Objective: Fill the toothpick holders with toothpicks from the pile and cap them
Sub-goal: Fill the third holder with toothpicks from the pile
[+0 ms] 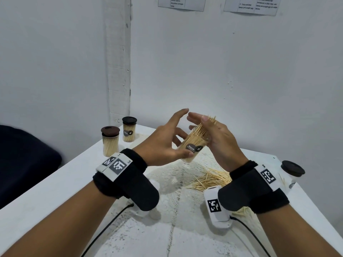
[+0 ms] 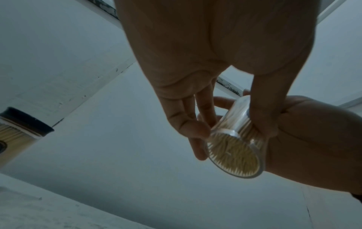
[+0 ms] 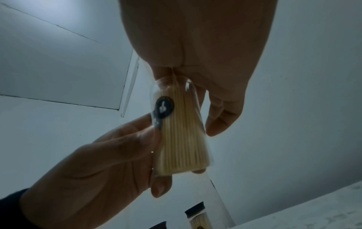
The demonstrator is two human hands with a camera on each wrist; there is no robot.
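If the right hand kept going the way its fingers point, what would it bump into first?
Probably the left hand: the right hand points left across the toothpicks sticking out of the open toothpick holder, and the two hands' fingertips nearly meet there. Depth is uncertain.

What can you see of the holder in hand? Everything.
The held holder is a clear plastic-looking cylinder with a dark round label, uncapped, packed with toothpicks sticking out past its rim. It is tilted, mouth up and away, above the table. The left hand grips its lower body; the right hand cups its mouth.
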